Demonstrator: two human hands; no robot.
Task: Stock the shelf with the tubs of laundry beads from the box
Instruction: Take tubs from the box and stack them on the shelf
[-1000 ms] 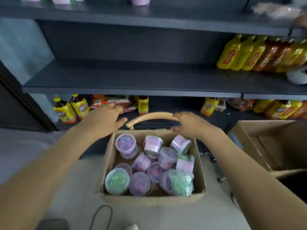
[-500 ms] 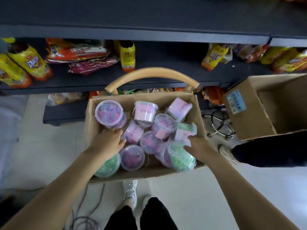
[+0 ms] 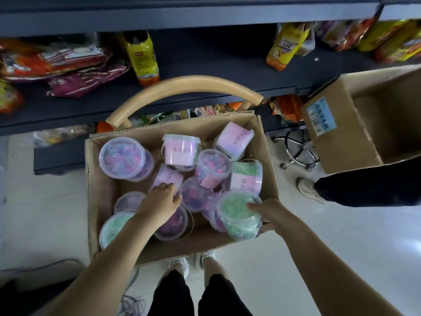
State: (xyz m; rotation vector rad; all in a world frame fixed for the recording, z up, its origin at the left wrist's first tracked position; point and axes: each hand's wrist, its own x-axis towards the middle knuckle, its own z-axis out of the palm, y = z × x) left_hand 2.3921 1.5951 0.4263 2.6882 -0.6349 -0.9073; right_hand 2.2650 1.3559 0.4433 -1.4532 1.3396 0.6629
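An open cardboard box [image 3: 100, 192] stands in front of me, filled with several clear tubs of laundry beads in purple, pink and green. My left hand [image 3: 158, 202] reaches down into the box and rests on a purple-bead tub [image 3: 175, 226] near the front, its fingers curled over the lid. My right hand [image 3: 270, 213] grips the side of a green-bead tub [image 3: 237, 213] lying tilted at the box's front right corner. A large purple tub [image 3: 123, 158] sits at the back left.
Dark shelves [image 3: 205, 69] behind the box hold snack bags and yellow bottles. A curved wooden chair back [image 3: 184, 85] rises behind the box. A second open carton [image 3: 341, 142] sits to the right, beside another person's dark-clad leg and shoe [image 3: 307, 188]. My own feet [image 3: 193, 261] stand below.
My view has tilted down and closer to the box. Both hands dropped from the chair back into the box; the left moved onto a purple tub, the right closed around the green tub.
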